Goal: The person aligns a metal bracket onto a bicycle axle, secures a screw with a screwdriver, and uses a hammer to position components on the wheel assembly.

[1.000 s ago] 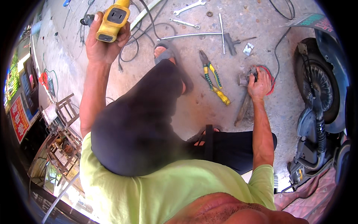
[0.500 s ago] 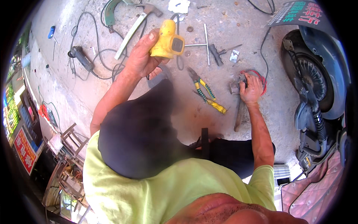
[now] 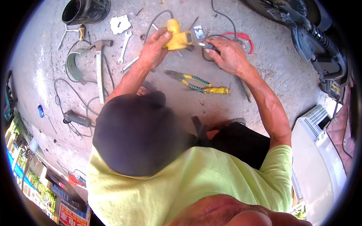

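My left hand (image 3: 155,48) is closed around a yellow socket block (image 3: 174,40), held above the floor. It has stubby branches, a dark square face on its right side and a black cord at its top. To the right, my right hand (image 3: 230,56) grips a dark plug (image 3: 211,47) with pale prongs toward the block. A small gap separates plug and block. Below them on the concrete lie green-and-yellow pliers (image 3: 192,80) and a screwdriver (image 3: 218,90) with a yellow handle.
A hammer (image 3: 100,67), a green curved guard (image 3: 75,64), a wrench (image 3: 125,47) and an angle grinder (image 3: 77,118) lie to the left among cords. A red wire coil (image 3: 247,39) is beyond my right hand. A black bucket (image 3: 86,13) stands far left; a scooter (image 3: 309,45) stands right.
My right hand has risen from the floor beside the red wire, now with the plug, and moved left toward the socket block. The block is turned slightly. The view has shifted.
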{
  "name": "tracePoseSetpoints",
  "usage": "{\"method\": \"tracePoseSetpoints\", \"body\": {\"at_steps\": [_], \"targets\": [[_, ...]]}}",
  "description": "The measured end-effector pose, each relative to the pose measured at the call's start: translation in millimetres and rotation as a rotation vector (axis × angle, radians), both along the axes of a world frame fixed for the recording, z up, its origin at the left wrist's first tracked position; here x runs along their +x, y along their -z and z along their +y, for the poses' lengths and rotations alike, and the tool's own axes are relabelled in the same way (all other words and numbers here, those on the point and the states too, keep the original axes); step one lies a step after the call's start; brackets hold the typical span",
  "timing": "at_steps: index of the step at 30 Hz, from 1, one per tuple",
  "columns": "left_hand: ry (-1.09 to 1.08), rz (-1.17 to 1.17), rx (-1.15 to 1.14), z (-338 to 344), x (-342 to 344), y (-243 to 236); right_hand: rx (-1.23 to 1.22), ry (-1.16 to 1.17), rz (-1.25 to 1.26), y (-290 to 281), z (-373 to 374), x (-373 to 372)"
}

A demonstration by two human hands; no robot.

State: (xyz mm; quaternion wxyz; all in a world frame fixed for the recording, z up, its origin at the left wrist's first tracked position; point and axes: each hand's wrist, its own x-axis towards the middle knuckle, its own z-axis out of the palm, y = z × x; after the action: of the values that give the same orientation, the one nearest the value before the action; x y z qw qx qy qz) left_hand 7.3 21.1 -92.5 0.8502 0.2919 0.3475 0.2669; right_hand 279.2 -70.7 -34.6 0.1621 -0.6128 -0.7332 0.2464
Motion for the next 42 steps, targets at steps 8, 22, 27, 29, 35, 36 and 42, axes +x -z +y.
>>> {"method": "tracePoseSetpoints", "body": {"at_steps": [8,22,27,29,35,36,42], "targets": [[-0.024,-0.007,0.068,-10.6,-13.9,-14.2,-0.309,-0.038,-0.056,-69.1,13.1,-39.4],[0.093,0.236,0.122,-27.5,-1.8,-21.5,-0.294,-0.131,-0.226,-58.6,0.1,-55.5],[0.031,0.260,0.107,-42.2,-6.2,-18.3,-0.294,-0.177,-0.228,-53.0,-0.7,-62.6],[0.020,0.258,0.120,-49.4,-8.1,-15.8,-0.294,-0.201,-0.232,-55.7,-4.7,-64.9],[0.317,0.479,0.403,-47.5,-14.7,-33.4,-0.376,-0.237,-0.219,-62.8,0.2,-31.2],[0.387,0.498,0.499,-44.4,-16.2,-42.3,-0.396,-0.229,-0.250,-68.3,-1.2,-14.9],[0.160,0.690,0.473,-6.6,-109.2,-80.7,-0.265,-0.248,-0.426,-74.3,-25.5,59.5]]}}
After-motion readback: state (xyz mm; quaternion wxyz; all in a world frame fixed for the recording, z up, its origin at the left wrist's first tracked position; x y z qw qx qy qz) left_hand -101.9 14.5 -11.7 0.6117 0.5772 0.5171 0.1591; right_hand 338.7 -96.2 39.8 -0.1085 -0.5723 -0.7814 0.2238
